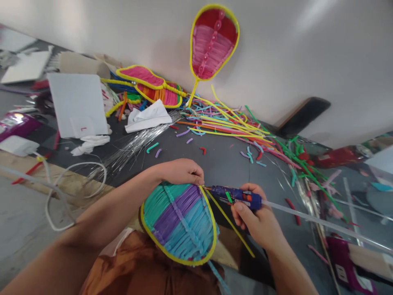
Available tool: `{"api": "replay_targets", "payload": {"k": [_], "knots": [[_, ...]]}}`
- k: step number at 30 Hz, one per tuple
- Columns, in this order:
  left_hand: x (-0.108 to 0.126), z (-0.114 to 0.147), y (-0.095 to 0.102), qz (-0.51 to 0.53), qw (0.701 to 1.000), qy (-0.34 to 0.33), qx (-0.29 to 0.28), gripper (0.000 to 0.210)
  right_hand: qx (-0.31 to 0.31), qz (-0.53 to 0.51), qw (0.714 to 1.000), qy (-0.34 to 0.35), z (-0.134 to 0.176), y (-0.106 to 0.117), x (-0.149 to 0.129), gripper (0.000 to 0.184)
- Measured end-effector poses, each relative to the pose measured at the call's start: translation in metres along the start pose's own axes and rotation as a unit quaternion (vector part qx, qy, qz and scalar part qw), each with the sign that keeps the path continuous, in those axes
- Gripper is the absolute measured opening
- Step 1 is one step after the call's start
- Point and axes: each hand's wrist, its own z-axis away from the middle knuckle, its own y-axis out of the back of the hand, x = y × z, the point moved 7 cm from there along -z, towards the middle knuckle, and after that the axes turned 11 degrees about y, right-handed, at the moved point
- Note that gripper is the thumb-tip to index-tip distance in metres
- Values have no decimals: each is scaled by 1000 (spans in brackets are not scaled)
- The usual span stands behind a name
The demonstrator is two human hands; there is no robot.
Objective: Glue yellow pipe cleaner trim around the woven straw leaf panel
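Observation:
My right hand is closed around a blue hot glue gun, with a long clear glue stick coming out of its back. The nozzle points left at the upper edge of a rounded panel of pipe cleaners in teal, purple and blue. A yellow pipe cleaner borders this panel, and its loose end runs off to the lower right. My left hand pinches the yellow pipe cleaner at the panel's top edge, close beside the nozzle. The panel rests near my lap, tilted.
Behind, a finished pink and red paddle-shaped piece leans upright. Loose pipe cleaners and silver strands spread over the dark table. A white cable loops at left; a dark upright piece stands at right.

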Motion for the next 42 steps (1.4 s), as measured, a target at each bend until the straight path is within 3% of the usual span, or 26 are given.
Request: {"api": "replay_targets", "payload": {"k": [22,42], "knots": [[1,0,1,-9,1000,4,-1,22,-7,20,1000,-20,5,4,13,37],[-1,0,1,1,1000,6,-2,24,20,1,1000,-12,5,2,-1,36]]}}
